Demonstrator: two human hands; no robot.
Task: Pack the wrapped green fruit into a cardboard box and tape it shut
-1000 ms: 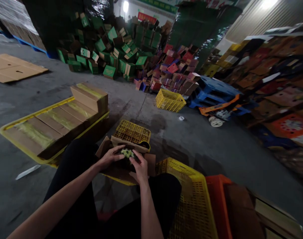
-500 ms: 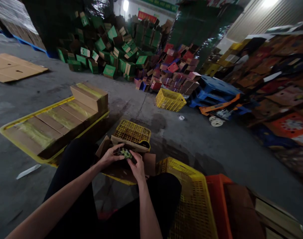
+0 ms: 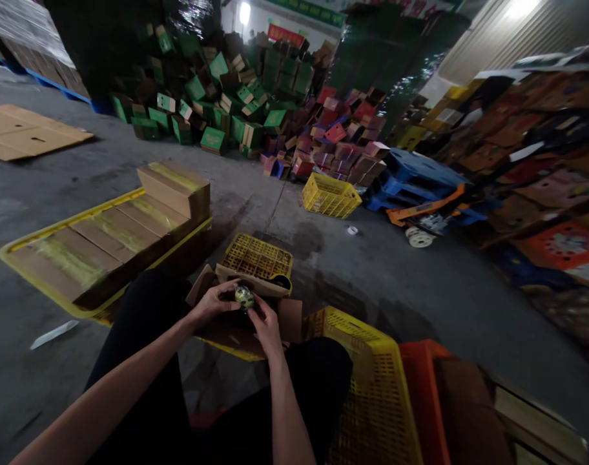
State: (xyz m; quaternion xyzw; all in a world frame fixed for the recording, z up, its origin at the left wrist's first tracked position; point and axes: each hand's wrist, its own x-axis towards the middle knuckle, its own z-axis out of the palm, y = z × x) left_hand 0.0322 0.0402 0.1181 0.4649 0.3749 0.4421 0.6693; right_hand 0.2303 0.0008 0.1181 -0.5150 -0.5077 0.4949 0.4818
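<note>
Dim warehouse, grey floor [image 3: 386, 278]. Left: taped boxes [image 3: 110, 230] in yellow tray [image 3: 81, 216]. Near middle: left hand [image 3: 213, 305] grasps shiny green item [image 3: 245, 297] together with right hand [image 3: 268, 326], above open carton [image 3: 290, 318]; step in hand looks like careful two-handed handling. Next move likely calls for light, steady grip. Item's details blurred; carton's inside dark, partly hidden. Right: yellow crate [image 3: 386, 368], cut off at near edge.

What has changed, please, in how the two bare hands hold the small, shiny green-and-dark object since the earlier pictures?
The right hand has shifted slightly left, nearer the left hand, and the green-and-dark object has turned, showing a rounder outline. Both hands still hold it; the open brown cardboard box and the yellow plastic crate on the left stayed put.
</note>
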